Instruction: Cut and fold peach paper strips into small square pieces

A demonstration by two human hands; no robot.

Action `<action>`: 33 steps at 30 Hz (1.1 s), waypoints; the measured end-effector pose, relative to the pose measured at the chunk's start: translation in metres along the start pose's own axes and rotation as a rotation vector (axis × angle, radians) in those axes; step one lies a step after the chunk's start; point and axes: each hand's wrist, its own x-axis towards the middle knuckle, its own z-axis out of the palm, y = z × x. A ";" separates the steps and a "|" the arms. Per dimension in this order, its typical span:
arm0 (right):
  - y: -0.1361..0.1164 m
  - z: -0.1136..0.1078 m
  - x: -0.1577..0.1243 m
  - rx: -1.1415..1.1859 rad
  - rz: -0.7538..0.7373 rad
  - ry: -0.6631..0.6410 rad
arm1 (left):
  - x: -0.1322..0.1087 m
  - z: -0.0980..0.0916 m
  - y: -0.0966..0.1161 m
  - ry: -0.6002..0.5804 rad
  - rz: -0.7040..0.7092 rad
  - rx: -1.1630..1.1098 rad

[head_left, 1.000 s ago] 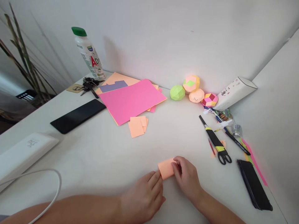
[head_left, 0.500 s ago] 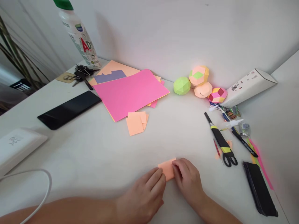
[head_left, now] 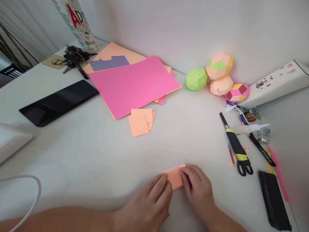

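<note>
A small peach paper piece (head_left: 175,178), seemingly folded, lies on the table near me between my two hands. My left hand (head_left: 151,201) grips its left edge, with the fingers curled together. At the right edge, my right hand (head_left: 199,188) pinches the paper between thumb and fingertips. Farther up the table, several peach paper squares (head_left: 139,125) overlap in a small pile. Behind them sits a stack of coloured sheets with a pink sheet (head_left: 135,87) on top.
Folded paper balls (head_left: 196,79) stand by the wall. Scissors (head_left: 244,164), a cutter (head_left: 262,149), and a black case (head_left: 274,199) lie right. At left are a phone (head_left: 59,103), keys (head_left: 74,58), a bottle (head_left: 79,27), a white box (head_left: 12,140) and a cable (head_left: 38,190).
The view has tilted down and come slightly closer, so the background things shift in the picture. Both hands keep hold of the same peach paper, almost in the same place.
</note>
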 end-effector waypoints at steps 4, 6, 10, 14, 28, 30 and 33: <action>0.001 0.000 0.000 0.031 0.010 -0.001 | -0.001 0.002 0.000 0.008 -0.011 -0.007; 0.001 0.000 0.000 0.046 0.013 0.000 | -0.001 0.003 0.001 0.020 -0.009 -0.006; 0.001 0.000 0.000 0.057 0.016 -0.002 | -0.002 0.003 0.001 0.019 -0.008 -0.002; 0.001 0.000 0.001 0.048 0.012 -0.009 | -0.002 0.003 0.002 0.013 -0.009 -0.006; -0.001 -0.001 0.002 0.047 0.022 -0.020 | -0.001 0.001 0.001 0.031 -0.053 0.037; -0.002 -0.001 0.002 0.046 0.022 -0.027 | 0.000 0.000 0.000 0.025 -0.055 0.044; -0.002 -0.002 0.002 0.034 0.010 -0.024 | 0.000 -0.003 -0.001 -0.022 -0.036 0.062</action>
